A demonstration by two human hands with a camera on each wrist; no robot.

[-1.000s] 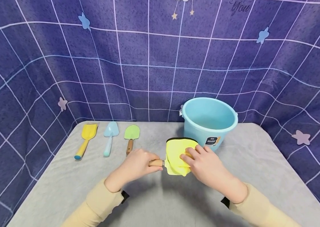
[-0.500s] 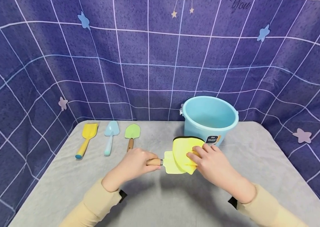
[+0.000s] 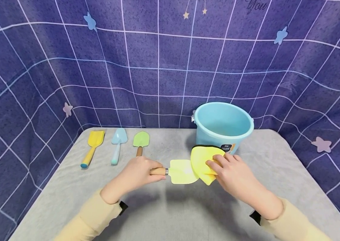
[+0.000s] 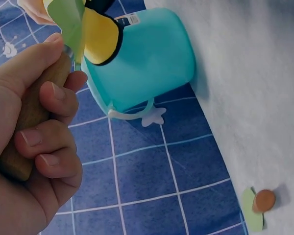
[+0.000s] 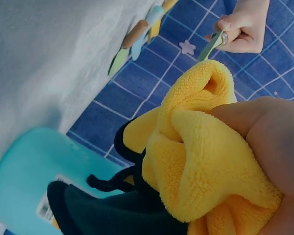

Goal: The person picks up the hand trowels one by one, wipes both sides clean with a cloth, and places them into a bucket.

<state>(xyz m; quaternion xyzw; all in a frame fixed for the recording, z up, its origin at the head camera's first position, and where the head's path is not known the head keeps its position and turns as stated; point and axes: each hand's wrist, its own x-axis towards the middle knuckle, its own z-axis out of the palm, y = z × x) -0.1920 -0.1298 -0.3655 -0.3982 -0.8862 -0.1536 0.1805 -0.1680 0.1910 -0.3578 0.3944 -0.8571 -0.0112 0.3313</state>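
Note:
In the head view my left hand grips a small hand shovel by its wooden handle. The shovel's pale yellow-green blade points right, raised over the table. My right hand holds a bunched yellow cloth with black edging against the blade's far end. Up close, in the left wrist view, the fingers curl round the wooden handle. Fleecy folds of the cloth fill the right wrist view, a dark side of it hanging below. The cloth hides the blade's tip.
A light blue bucket stands at the back right, just behind the cloth. At the back left lie a yellow shovel, a light blue shovel and a green shovel with a brown handle. Blue curtain surrounds the grey table.
The cloth has slid right along the blade, from beside the handle to the far end, uncovering most of the blade. My left hand has shifted slightly left with the shovel.

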